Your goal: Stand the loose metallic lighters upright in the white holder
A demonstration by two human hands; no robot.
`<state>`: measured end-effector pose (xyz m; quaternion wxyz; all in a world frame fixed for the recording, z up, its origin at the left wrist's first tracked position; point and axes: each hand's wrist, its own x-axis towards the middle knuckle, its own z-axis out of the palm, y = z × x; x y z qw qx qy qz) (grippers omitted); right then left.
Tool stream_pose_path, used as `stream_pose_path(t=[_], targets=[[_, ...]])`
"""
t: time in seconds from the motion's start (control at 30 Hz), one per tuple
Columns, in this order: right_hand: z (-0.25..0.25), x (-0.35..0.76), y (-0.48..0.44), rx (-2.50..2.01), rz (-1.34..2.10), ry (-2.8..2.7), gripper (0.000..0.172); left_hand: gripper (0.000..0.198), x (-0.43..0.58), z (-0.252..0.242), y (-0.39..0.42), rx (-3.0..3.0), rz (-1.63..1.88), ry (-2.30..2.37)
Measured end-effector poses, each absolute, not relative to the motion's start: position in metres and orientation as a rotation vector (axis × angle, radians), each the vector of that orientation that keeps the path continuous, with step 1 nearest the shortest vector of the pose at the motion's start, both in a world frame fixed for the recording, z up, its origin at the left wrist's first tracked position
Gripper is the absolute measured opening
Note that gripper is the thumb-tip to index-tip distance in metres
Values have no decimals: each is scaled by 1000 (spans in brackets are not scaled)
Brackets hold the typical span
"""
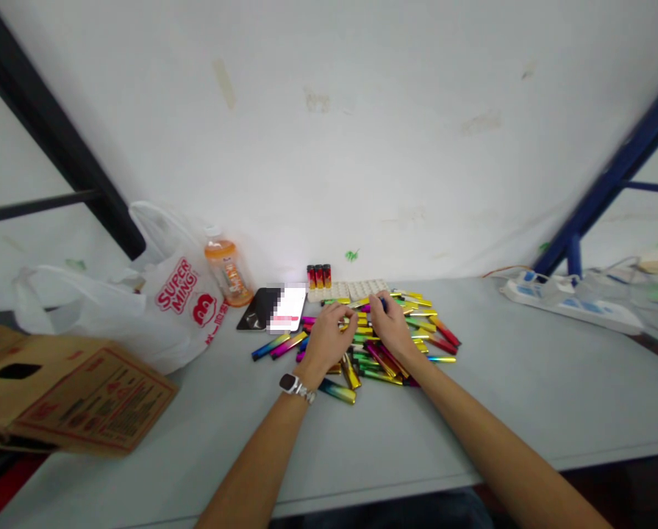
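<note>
While shiny tubes [380, 358] lie heaped below and between, left hand [327, 339] curls, hold unclear; right hand [392, 329] pinches dark-blue piece [384, 303].

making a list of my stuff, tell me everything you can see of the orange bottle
The bottle looks like plastic, mostly orange, with pale lettering down its front and a whitish cap on top. It stands on the table near the wall, beside the white bag; whether they touch is unclear. Its slight lean may be the lens. How full it is can't be told.
</note>
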<state>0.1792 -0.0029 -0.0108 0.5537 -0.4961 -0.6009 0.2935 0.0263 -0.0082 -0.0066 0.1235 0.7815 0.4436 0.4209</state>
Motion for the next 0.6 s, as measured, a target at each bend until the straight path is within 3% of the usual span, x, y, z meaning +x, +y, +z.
stream_pose_path(t=[0.2, 0.4, 0.6], targets=[[-6, 184, 10, -989, 930, -1441, 31, 15, 23, -8, -9, 2313, 1166, 1310], [15, 189, 61, -1105, 550, -1736, 26, 15, 20, -9, -8, 2356, 1114, 1309], [23, 172, 117, -1097, 506, -1827, 25, 18, 12, -9, -14, 2363, 1069, 1328]])
